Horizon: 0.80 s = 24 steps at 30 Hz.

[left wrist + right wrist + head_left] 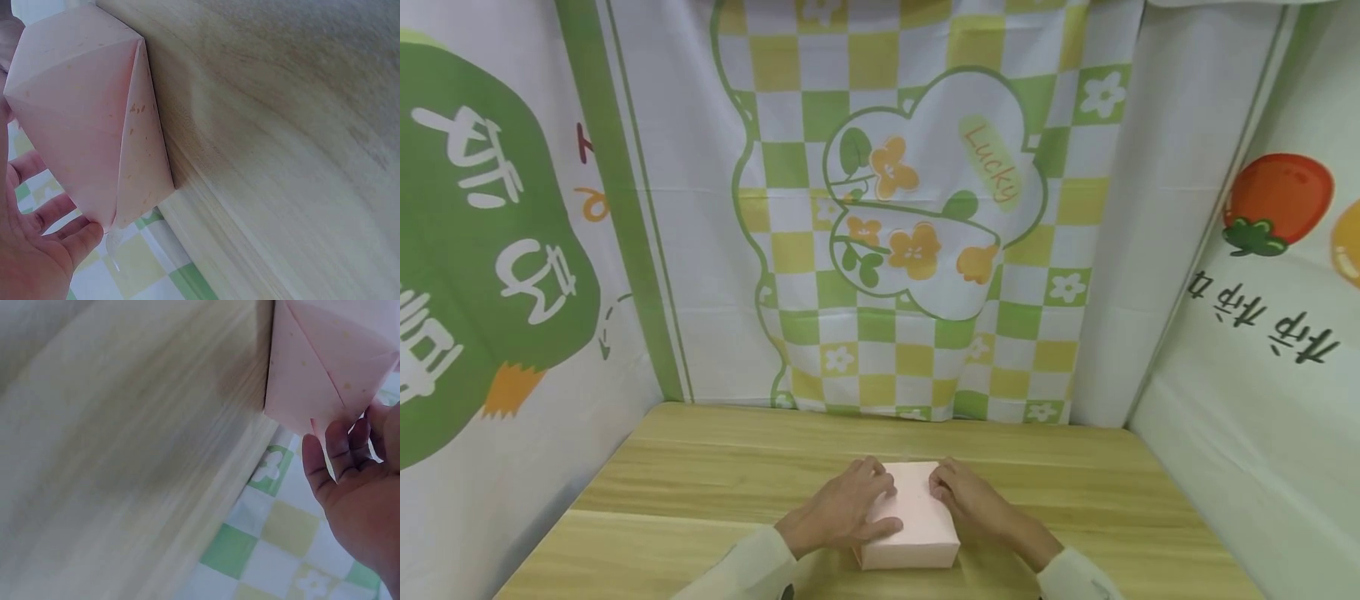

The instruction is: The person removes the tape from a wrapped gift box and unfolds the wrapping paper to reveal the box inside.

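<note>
A box wrapped in pale pink speckled paper (913, 508) lies flat on the wooden table, under both hands. My left hand (846, 508) rests over its left side, thumb stretched across the top and fingers spread. In the left wrist view the folded paper (69, 112) forms slanted flaps, and a fingertip touches a lower corner where a bit of clear tape (114, 249) sticks out. My right hand (973, 500) pinches the box's far right edge with bent fingers. Its fingertips touch the folded paper end (331, 375) in the right wrist view.
The wooden table (715, 467) extends around the box. Behind it hangs a green, yellow and white checked cloth (880, 358). Printed white cloth walls (1247, 433) stand at both sides.
</note>
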Motion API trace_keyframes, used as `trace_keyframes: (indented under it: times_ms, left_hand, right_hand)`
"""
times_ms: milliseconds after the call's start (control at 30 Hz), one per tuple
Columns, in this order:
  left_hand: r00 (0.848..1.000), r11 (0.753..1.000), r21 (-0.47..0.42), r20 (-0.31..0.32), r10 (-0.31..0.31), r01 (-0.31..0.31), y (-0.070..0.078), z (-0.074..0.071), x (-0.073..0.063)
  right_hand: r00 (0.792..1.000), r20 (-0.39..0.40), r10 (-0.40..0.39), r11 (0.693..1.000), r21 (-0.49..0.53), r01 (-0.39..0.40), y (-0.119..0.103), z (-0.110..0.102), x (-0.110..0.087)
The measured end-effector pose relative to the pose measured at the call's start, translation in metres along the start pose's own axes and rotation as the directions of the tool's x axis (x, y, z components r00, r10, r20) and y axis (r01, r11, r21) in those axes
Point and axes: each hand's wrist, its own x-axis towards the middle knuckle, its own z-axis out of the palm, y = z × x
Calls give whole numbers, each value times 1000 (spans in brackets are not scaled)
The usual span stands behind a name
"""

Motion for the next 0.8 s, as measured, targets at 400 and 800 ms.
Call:
trace_keyframes:
  times_ms: [400, 800]
  left_hand:
    - [1000, 1000, 13, 0, 0, 0, -1, 0, 0]
    - [1000, 1000, 5, 13, -12, 12, 0, 1, 2]
  right_hand:
    - [997, -57, 52, 991, 125, -45, 2, -2, 1]
    - [996, -17, 91, 932, 354, -79, 8, 0, -6]
